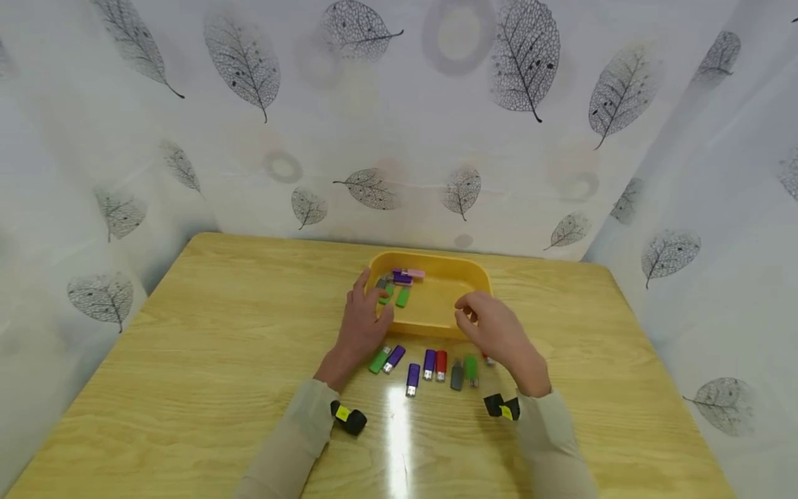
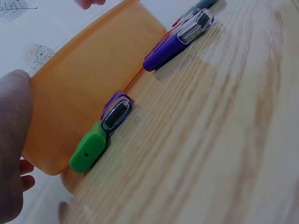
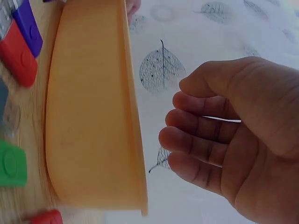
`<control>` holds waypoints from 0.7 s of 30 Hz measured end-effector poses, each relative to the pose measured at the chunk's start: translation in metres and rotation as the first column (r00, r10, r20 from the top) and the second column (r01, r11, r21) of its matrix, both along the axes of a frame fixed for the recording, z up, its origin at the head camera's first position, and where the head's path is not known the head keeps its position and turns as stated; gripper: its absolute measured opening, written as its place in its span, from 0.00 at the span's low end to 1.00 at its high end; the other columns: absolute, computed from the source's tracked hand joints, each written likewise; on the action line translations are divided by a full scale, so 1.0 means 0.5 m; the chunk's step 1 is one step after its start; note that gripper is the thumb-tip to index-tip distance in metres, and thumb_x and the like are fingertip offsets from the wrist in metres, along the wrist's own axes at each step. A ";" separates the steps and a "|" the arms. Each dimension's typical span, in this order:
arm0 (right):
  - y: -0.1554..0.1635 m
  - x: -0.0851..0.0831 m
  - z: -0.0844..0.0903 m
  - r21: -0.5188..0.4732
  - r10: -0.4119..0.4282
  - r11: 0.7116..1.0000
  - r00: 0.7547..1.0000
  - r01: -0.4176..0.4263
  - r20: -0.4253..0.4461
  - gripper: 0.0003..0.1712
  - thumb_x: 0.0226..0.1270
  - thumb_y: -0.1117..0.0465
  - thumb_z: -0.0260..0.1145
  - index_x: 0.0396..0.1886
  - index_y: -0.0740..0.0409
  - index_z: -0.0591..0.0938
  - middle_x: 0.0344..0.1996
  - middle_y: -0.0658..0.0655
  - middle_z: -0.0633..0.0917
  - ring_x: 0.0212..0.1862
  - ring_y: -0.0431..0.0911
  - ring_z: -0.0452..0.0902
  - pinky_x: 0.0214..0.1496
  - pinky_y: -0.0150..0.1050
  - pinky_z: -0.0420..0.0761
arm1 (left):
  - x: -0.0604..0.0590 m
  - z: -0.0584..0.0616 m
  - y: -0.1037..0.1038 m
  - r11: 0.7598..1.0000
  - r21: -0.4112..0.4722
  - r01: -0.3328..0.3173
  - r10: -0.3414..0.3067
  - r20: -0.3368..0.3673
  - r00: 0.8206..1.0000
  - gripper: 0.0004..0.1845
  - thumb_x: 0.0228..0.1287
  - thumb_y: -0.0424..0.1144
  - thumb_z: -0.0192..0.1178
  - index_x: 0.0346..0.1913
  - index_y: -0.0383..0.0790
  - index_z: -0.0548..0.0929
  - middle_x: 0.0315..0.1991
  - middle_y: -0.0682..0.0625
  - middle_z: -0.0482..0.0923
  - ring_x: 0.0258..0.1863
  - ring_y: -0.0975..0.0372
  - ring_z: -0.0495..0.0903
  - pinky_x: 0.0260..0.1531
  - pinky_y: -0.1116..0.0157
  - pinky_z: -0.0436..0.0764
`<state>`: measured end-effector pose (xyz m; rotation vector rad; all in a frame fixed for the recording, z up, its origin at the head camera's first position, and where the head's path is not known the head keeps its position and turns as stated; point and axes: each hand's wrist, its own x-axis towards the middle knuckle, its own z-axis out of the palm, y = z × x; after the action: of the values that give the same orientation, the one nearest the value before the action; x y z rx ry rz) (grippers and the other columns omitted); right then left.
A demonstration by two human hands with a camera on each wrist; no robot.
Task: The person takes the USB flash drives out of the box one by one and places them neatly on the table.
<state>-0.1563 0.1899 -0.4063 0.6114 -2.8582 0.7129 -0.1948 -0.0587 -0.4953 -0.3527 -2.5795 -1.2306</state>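
My left hand (image 1: 364, 322) holds the left end of a yellow plastic tray (image 1: 430, 328), its fingers at the rim and side wall. Over the tray's right end is my right hand (image 1: 499, 333); in the right wrist view its fingers (image 3: 194, 140) are loosely bent with nothing between them. Several USB sticks lie inside the tray at the left, among them a green one (image 1: 403, 297) and a pink one (image 1: 414, 274). In front of it, a row of sticks includes a green one (image 1: 379, 360), a purple one (image 1: 413, 378), a red one (image 1: 441, 363) and a grey one (image 1: 457, 375).
Everything stands on a wood-grain table (image 1: 249, 333). A white curtain (image 1: 399, 138) with leaf prints hangs behind it and at both sides. Another red stick (image 3: 46, 217) is partly hidden under my right wrist in the head view.
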 end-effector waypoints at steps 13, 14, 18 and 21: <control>-0.106 -0.073 0.002 0.203 0.144 0.965 0.982 -0.166 0.118 0.13 0.70 0.57 0.62 0.48 0.58 0.82 0.45 0.55 0.82 0.40 0.47 0.80 0.45 0.43 0.81 | 0.003 0.003 0.003 1.000 -0.009 -0.005 0.005 -0.017 1.000 0.18 0.66 0.45 0.50 0.49 0.35 0.79 0.78 0.39 0.48 0.62 0.43 0.65 0.60 0.44 0.70; -0.114 -0.082 0.001 0.228 0.151 0.957 0.979 -0.180 0.137 0.15 0.70 0.57 0.61 0.51 0.59 0.82 0.48 0.56 0.82 0.40 0.47 0.80 0.45 0.43 0.81 | 0.002 0.003 0.002 1.000 -0.011 -0.006 0.005 -0.022 1.000 0.18 0.67 0.45 0.50 0.48 0.35 0.79 0.78 0.39 0.48 0.62 0.43 0.65 0.59 0.44 0.70; -0.145 -0.117 -0.002 0.321 0.151 0.921 0.961 -0.222 0.233 0.25 0.71 0.58 0.60 0.65 0.60 0.75 0.65 0.64 0.75 0.45 0.51 0.82 0.49 0.45 0.82 | 0.000 0.002 0.000 1.000 -0.012 -0.001 0.000 -0.049 0.999 0.17 0.67 0.44 0.51 0.47 0.34 0.79 0.77 0.38 0.50 0.60 0.42 0.66 0.57 0.44 0.71; -0.165 -0.137 -0.005 0.369 0.124 0.898 0.941 -0.241 0.314 0.31 0.71 0.58 0.59 0.73 0.58 0.68 0.71 0.67 0.67 0.56 0.56 0.80 0.56 0.50 0.79 | 0.000 0.003 -0.002 1.000 -0.010 0.003 -0.004 -0.059 0.998 0.16 0.67 0.44 0.51 0.46 0.34 0.79 0.77 0.38 0.50 0.60 0.41 0.66 0.57 0.44 0.71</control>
<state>-0.2246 0.1076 -0.4090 0.9125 -3.2802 0.2356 -0.1946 -0.0597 -0.4940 -0.3901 -2.5371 -1.1908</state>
